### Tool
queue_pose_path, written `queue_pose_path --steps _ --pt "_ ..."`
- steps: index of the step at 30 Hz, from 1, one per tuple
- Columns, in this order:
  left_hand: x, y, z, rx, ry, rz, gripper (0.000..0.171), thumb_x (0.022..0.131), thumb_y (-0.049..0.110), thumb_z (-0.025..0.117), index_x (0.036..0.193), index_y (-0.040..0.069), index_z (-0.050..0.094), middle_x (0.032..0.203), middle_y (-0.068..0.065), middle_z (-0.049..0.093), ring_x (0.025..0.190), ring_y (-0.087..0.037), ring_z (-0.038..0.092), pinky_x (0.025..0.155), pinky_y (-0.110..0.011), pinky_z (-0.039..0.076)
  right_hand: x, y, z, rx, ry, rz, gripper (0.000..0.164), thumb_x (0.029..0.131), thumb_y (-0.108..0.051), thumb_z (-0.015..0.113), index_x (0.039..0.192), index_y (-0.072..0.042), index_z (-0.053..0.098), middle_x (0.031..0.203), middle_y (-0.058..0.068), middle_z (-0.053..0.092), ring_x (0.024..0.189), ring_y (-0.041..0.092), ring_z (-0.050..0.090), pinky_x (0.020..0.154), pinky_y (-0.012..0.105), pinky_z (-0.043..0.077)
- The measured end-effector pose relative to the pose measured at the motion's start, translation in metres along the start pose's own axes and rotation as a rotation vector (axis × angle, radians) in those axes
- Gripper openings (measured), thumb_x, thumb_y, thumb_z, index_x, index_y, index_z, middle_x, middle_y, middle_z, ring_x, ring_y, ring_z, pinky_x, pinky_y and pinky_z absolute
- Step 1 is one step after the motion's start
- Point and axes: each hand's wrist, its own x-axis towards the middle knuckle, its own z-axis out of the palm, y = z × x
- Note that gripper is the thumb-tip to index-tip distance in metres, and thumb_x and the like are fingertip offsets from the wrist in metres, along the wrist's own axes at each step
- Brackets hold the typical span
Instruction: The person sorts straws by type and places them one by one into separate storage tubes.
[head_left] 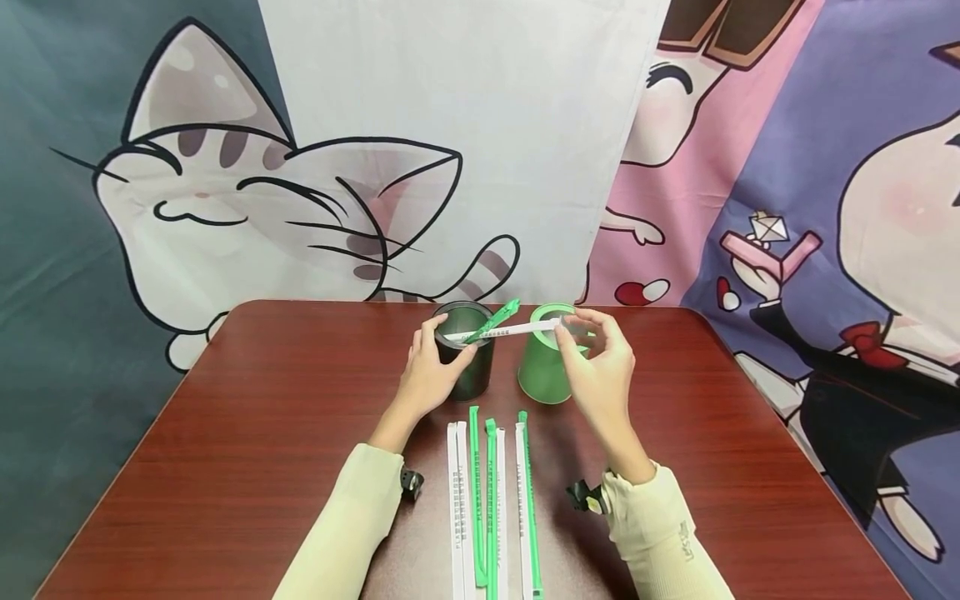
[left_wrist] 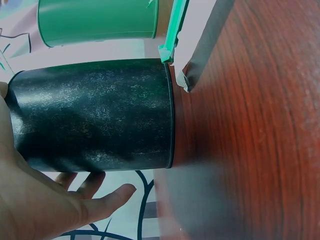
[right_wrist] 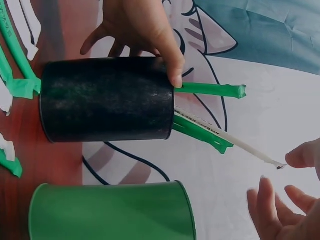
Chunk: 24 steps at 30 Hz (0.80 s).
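My left hand (head_left: pixel 429 372) grips the black cup (head_left: pixel 472 379) near its rim, fingers around the far side, as the right wrist view shows too. Out of that cup's mouth stick green wrapped straws (right_wrist: pixel 212 90) and a white wrapped straw (head_left: pixel 525 328), which slants to the right. At the outer end of the white straw is my right hand (head_left: pixel 606 367), pinching its tip, with the other fingers spread. Beside the black cup stands a green cup (head_left: pixel 542 375), partly behind my right hand; its inside is mostly hidden.
Several white wrapped straws (head_left: pixel 456 500) and green wrapped straws (head_left: pixel 491 508) lie lengthwise on the dark red wooden table (head_left: pixel 262 450), between my forearms. A printed cartoon cloth (head_left: pixel 465 100) hangs behind the table's back edge.
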Motion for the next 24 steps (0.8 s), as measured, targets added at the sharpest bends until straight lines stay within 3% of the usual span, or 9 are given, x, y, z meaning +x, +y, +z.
queue_pose_path --steps 4,9,14,19,24 --pt "0.000 0.000 -0.001 0.002 -0.002 -0.006 0.074 0.088 0.065 0.059 0.149 0.039 0.027 0.144 -0.004 0.037 0.125 -0.032 0.043 0.087 -0.060 0.043 -0.002 0.001 0.001 0.014 -0.078 -0.003 0.024 0.088 0.007 0.068 0.112 0.010 0.065 0.101 0.025 0.070 0.082 0.015 0.067 0.051 0.016 0.048" --pt "-0.001 0.002 -0.001 0.009 -0.007 -0.009 0.075 0.087 0.067 0.058 0.149 0.039 0.026 0.145 -0.004 0.036 0.126 -0.032 0.042 0.087 -0.060 0.043 -0.002 0.001 0.004 -0.066 -0.206 -0.085 0.025 0.087 0.007 0.068 0.112 0.008 0.069 0.104 0.022 0.071 0.091 0.031 0.070 0.065 0.014 0.046" --pt "0.000 0.002 -0.001 0.013 -0.003 -0.011 0.074 0.088 0.067 0.057 0.149 0.039 0.026 0.146 -0.004 0.036 0.128 -0.032 0.042 0.088 -0.060 0.042 0.000 0.028 0.008 -0.053 -0.238 -0.111 0.039 0.087 0.005 0.069 0.126 0.005 0.064 0.118 0.018 0.069 0.093 0.033 0.069 0.080 0.022 0.049" --pt "-0.001 0.000 0.002 0.012 -0.010 -0.017 0.074 0.088 0.064 0.059 0.149 0.039 0.027 0.143 -0.004 0.038 0.126 -0.031 0.043 0.087 -0.059 0.043 -0.008 0.048 0.008 -0.063 -0.230 -0.045 0.042 0.087 0.002 0.071 0.128 -0.001 0.062 0.114 0.015 0.071 0.088 0.028 0.070 0.080 0.026 0.051" --pt "0.004 0.001 -0.002 0.011 0.000 -0.004 0.073 0.089 0.062 0.060 0.149 0.037 0.027 0.143 -0.005 0.038 0.124 -0.032 0.044 0.086 -0.059 0.043 -0.017 0.058 0.003 -0.162 -0.297 0.059 0.035 0.086 -0.004 0.073 0.120 0.001 0.064 0.101 0.011 0.073 0.084 0.026 0.069 0.076 0.031 0.053"
